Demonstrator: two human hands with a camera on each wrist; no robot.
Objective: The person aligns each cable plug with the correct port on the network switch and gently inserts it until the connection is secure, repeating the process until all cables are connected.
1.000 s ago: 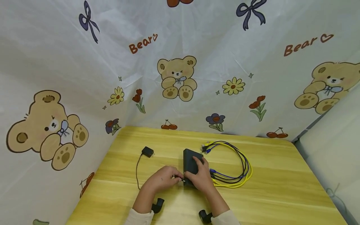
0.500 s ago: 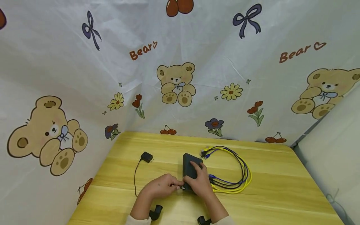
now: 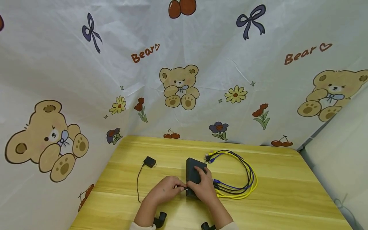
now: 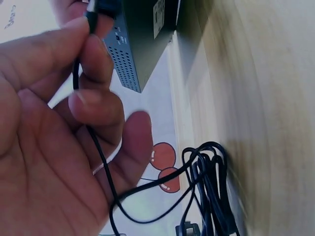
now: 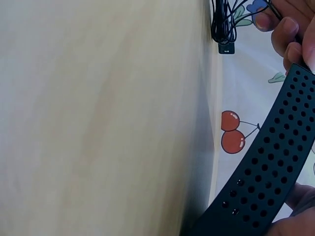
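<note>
A dark metal box with rows of vent holes (image 3: 196, 164), like a small network switch, stands on the table. My right hand (image 3: 204, 187) grips it from the right, with fingers spread over its top and thumb near its left edge. Between thumb and fingertips, my left hand (image 3: 165, 191) pinches a power cord's plug (image 4: 92, 15) right at the box's left side. The plug's tip overlaps the box in the head view. From there the thin black cord (image 4: 101, 152) runs across the left palm. Its power adapter (image 3: 149, 162) lies on the table at the left, prongs pointing right.
Looped network cables (image 3: 253, 172) in yellow, blue and black lie to the right of the box. A printed bear curtain (image 3: 201, 48) hangs behind and to the left of the wooden table (image 3: 273, 198). Black camera mounts (image 3: 161, 219) sit at both wrists.
The head view has tilted up, so the table sits lower in it. My left hand has shifted the plug slightly along the box's left side; my right hand keeps its hold.
</note>
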